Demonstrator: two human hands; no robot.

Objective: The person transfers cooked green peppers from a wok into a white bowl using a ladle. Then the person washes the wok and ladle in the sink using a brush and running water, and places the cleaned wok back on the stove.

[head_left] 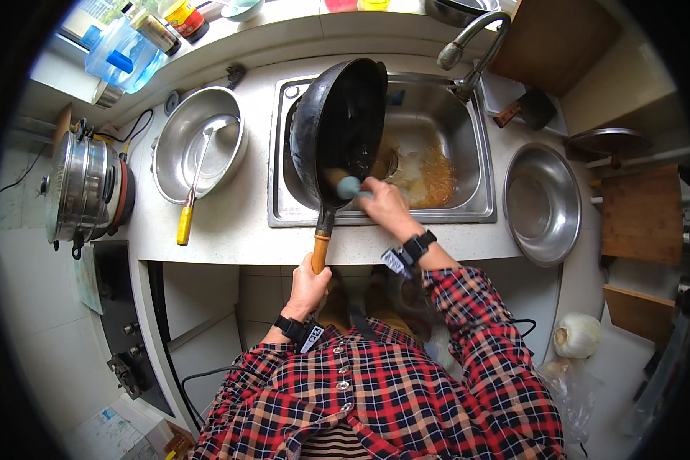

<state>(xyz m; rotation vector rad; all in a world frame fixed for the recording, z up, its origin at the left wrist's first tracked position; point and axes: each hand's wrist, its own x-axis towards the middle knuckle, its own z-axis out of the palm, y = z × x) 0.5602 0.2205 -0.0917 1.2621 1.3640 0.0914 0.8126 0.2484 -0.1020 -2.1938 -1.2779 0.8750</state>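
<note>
A black wok (pixel 305 138) is tipped on its side over the left part of the steel sink (pixel 484 165), its hollow turned to the right. My left hand (pixel 310 290) is wrapped round the wok's wooden handle (pixel 320 249) at the sink's front edge. In my right hand (pixel 391 207) is a light blue scrubbing brush (pixel 349 188), blurred by motion, at the wok's lower inside near the handle; its bristles are hard to make out. Brownish water with yellowish bits (pixel 435 175) lies in the sink bottom, and the wok hides the sink's left part.
A steel basin (pixel 178 123) with a yellow-handled spatula (pixel 185 222) stands left of the sink; another steel basin (pixel 543 203) sits to the right. The faucet (pixel 468 57) arches over the back right corner. A steel steamer pot (pixel 80 188) is at far left, a cleaver (pixel 529 111) behind right.
</note>
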